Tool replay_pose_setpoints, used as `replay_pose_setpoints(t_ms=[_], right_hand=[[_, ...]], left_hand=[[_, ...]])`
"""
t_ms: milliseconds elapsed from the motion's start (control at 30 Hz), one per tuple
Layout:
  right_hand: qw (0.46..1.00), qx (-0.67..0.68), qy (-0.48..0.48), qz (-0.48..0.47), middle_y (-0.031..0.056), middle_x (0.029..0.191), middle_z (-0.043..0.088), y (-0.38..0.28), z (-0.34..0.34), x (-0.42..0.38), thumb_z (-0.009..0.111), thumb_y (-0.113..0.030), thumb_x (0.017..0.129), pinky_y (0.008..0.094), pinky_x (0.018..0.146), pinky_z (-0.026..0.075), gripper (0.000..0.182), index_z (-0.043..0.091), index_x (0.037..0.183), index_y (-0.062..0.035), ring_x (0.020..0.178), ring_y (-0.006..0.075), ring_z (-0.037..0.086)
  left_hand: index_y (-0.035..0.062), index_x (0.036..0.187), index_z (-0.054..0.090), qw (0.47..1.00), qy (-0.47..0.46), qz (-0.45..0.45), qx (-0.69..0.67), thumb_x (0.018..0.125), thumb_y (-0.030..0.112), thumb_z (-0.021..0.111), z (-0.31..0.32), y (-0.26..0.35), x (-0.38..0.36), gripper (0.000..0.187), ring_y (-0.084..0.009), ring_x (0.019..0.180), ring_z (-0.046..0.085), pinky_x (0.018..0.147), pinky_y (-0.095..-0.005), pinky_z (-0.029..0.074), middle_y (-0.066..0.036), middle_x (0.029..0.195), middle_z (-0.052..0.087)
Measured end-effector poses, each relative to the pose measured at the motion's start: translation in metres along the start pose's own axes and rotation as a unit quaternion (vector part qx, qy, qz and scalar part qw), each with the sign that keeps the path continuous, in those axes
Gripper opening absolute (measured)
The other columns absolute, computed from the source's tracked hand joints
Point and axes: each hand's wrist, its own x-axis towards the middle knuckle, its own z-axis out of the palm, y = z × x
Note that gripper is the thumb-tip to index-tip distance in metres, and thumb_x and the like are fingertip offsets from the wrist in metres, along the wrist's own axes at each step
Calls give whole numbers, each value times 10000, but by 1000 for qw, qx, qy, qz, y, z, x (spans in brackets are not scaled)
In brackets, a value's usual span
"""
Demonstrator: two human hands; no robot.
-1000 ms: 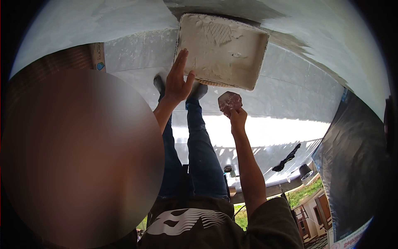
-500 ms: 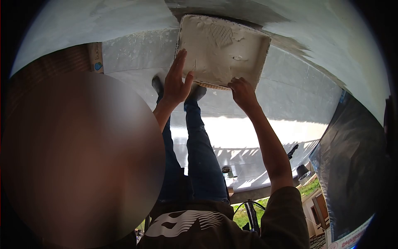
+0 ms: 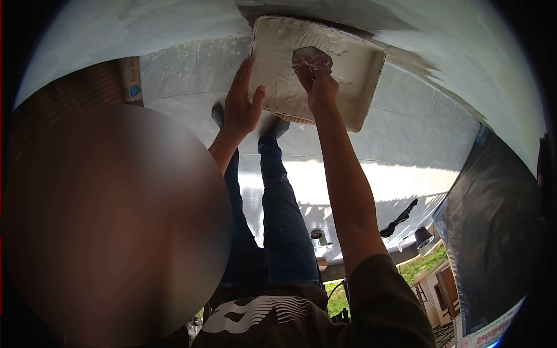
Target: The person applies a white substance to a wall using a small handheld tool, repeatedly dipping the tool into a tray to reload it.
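Observation:
A shallow rectangular tray (image 3: 376, 75) holds a layer of off-white paste (image 3: 278, 64), its surface streaked and ridged. My left hand (image 3: 242, 101) lies with fingers stretched along the tray's left edge, thumb apart. Over the middle of the paste, my right hand (image 3: 322, 90) is closed around a putty knife (image 3: 312, 60). Its broad blade points away from me and is smeared with paste. The knife's handle is hidden in my fingers.
Jeans-clad legs (image 3: 281, 209) and a dark shoe (image 3: 274, 127) are below the tray, on a grey tiled floor (image 3: 406, 127). A cardboard box (image 3: 132, 81) stands at the left. At the right hangs a dark sheet (image 3: 493, 226). A blurred disc covers the lower left.
My right hand has moved from the tray's near edge to over the middle of the paste, and the putty knife blade now shows. My left hand stays at the left edge.

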Motion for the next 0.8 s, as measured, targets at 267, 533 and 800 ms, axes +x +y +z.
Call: replay_pose_setpoints(t_ms=[267, 533, 800], right_hand=[[993, 105, 43, -15, 193, 968, 639, 51, 42, 9, 555, 68, 858, 399, 702, 653, 156, 595, 991, 139, 814, 253, 688], [986, 142, 80, -35, 174, 945, 652, 54, 66, 29, 556, 22, 883, 422, 753, 637, 157, 579, 1015, 104, 806, 258, 685], [974, 195, 107, -42, 142, 930, 665, 38, 60, 55, 549, -17, 939, 374, 696, 624, 126, 609, 1029, 49, 755, 213, 673]], left_hand=[[-30, 1473, 349, 1000, 17, 9, -16, 939, 201, 484, -15, -17, 3, 598, -379, 1424, 358, 1172, -431, 294, -249, 1511, 386], [-7, 1484, 343, 1000, 7, -3, 2, 941, 196, 480, -27, -24, 4, 596, -366, 1431, 351, 1178, -427, 288, -223, 1526, 379], [12, 1496, 332, 1000, -1, -7, 3, 955, 228, 477, -28, -28, 4, 600, -357, 1439, 340, 1179, -424, 288, -210, 1538, 368]])
